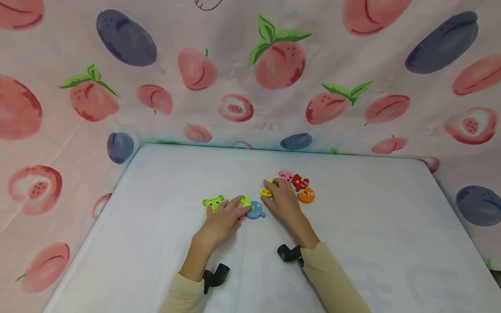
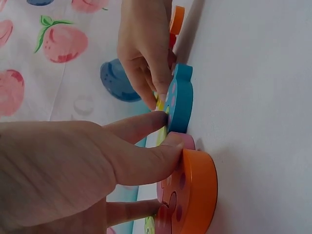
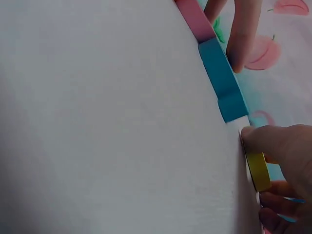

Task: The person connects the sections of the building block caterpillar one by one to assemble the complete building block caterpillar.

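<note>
Head view, left hand: Near the centre of the frame, a person's left hand (image 1: 221, 221) rests on a row of painted pieces, its grip spread, the fingertips touching the tops.
Head view, row under the left hand: A green face piece (image 1: 213, 202) with two eyes lies at the row's left end, a pink spotted piece (image 1: 239, 213) and a lime piece (image 1: 245, 200) at its middle, and a blue piece (image 1: 255, 210) marked 6 at its right end.
Head view, right hand: Right of centre, the right hand (image 1: 285, 203) pinches a yellow piece (image 1: 266, 191), just beside the blue one.
Head view, upper right of the hands: A pale pink piece (image 1: 286, 175), a red piece (image 1: 300, 182) and an orange piece (image 1: 306, 195) marked 10 lie close together on the white worktop (image 1: 375, 243), before a fruit-print cloth (image 1: 332, 43).
Left wrist view, lower half: The left thumb touches the row beside a thick orange spotted piece (image 2: 201, 190); a finger meets the blue piece above.
Right wrist view, lower right: Thumb and fingers pinch the yellow piece, a gap parting it from the blue, which touches pink above.
</note>
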Demonstrator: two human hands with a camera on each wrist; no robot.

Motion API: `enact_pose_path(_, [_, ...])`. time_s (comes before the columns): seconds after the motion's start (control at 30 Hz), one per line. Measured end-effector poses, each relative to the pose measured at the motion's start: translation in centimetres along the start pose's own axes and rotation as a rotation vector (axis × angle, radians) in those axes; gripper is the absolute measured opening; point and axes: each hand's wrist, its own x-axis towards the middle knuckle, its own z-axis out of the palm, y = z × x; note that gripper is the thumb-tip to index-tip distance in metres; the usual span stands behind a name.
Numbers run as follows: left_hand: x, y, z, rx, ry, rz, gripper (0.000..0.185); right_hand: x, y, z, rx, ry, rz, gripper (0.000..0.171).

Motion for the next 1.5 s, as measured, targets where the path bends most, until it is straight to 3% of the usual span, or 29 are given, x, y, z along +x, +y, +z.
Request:
enact_pose_path(0.57, [0.0, -0.2, 0.0, -0.017, 0.011, 0.016, 0.043, 0.3, 0.5, 0.9, 0.182, 0.045, 0.06, 0.05])
enact_pose_path(1.07, [0.0, -0.1, 0.0, -0.013, -0.003, 0.01, 0.044, -0.1, 1.1, 2.2, 0.22, 0.129, 0.036, 0.05])
enact_pose_path(1.33, [0.0, -0.1, 0.0, -0.001, 0.0, 0.017, 0.045, -0.4, 1.2, 2.0, 0.417, 0.216, 0.02, 0.044])
enact_pose_path(1.5, [0.0, -0.1, 0.0, 0.008, -0.001, 0.016, 0.044, -0.8, 1.1, 2.0, 0.469, 0.188, 0.008, 0.045])
